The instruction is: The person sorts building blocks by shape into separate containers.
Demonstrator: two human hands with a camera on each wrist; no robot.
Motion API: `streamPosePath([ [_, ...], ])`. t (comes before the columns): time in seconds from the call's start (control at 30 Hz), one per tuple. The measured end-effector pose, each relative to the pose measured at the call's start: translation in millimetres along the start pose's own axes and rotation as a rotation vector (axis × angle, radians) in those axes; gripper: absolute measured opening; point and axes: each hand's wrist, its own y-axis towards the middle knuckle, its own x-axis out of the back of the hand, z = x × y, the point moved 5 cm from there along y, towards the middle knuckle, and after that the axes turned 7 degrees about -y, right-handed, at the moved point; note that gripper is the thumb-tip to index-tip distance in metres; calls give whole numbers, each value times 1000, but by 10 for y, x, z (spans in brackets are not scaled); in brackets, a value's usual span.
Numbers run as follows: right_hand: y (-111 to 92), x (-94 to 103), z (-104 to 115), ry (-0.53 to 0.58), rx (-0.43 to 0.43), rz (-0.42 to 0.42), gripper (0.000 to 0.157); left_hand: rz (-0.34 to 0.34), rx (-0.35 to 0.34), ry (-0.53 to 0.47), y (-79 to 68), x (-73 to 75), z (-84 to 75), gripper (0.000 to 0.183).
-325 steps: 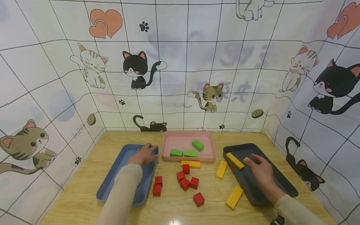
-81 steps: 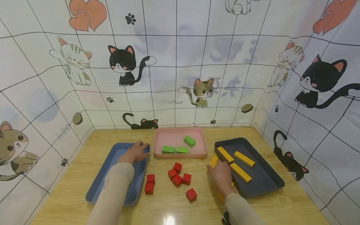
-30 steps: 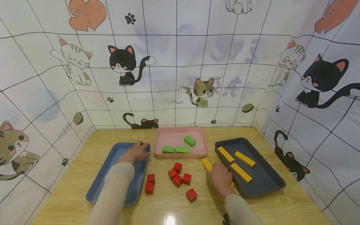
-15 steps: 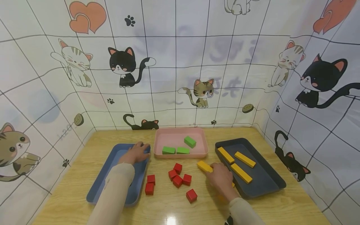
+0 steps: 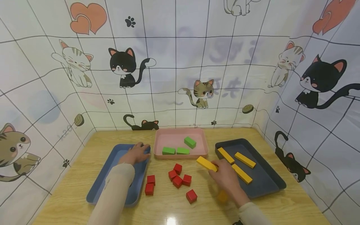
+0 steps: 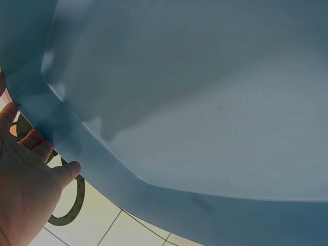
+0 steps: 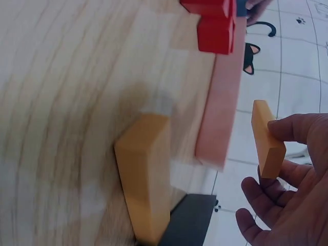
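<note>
In the head view my right hand (image 5: 227,178) pinches a yellow block (image 5: 206,163) above the table, left of the dark grey tray (image 5: 271,187). The right wrist view shows the thumb on one side of this yellow block (image 7: 266,136) and fingers beneath. A second yellow block (image 7: 145,174) lies on the table below. My left hand (image 5: 136,153) rests at the far right corner of the blue tray (image 5: 97,184). In the left wrist view its fingertips touch the outside of the blue tray's rim (image 6: 102,169). Three yellow blocks (image 5: 245,159) lie in the dark grey tray.
A pink tray (image 5: 168,137) stands at the back middle with three green blocks (image 5: 190,142). Several red cubes (image 5: 177,181) lie loose on the wooden table (image 5: 168,207), between the side trays. A white wall covering (image 5: 175,62) with cat drawings surrounds the table.
My right hand has raised its yellow block off the table. Earlier it set yellow blocks in the dark grey tray; the yellow block before the pink tray left its spot. My left hand has stayed.
</note>
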Motion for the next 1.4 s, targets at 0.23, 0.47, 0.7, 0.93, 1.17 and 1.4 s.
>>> streamPosePath([
  [0.23, -13, 219, -270, 72, -42, -11, 42, 6, 2, -8, -3, -6, -4, 58],
  [0.47, -18, 434, -620, 67, -26, -50, 49, 1, -4, 14, 3, 0, 3, 58],
  [0.7, -19, 568, -971, 90, -96, 1, 56, 6, -3, 4, 4, 7, 4, 59],
  [0.93, 18, 560, -1280, 67, -143, 26, 58, 9, 11, 16, 16, 16, 27, 60],
  [1.17, 64, 538, -1474, 5, -144, 28, 55, 7, 9, 18, 21, 12, 13, 60],
  [1.4, 103, 503, -1557, -20, -167, 56, 56, 11, 5, 17, 15, 12, -6, 59],
])
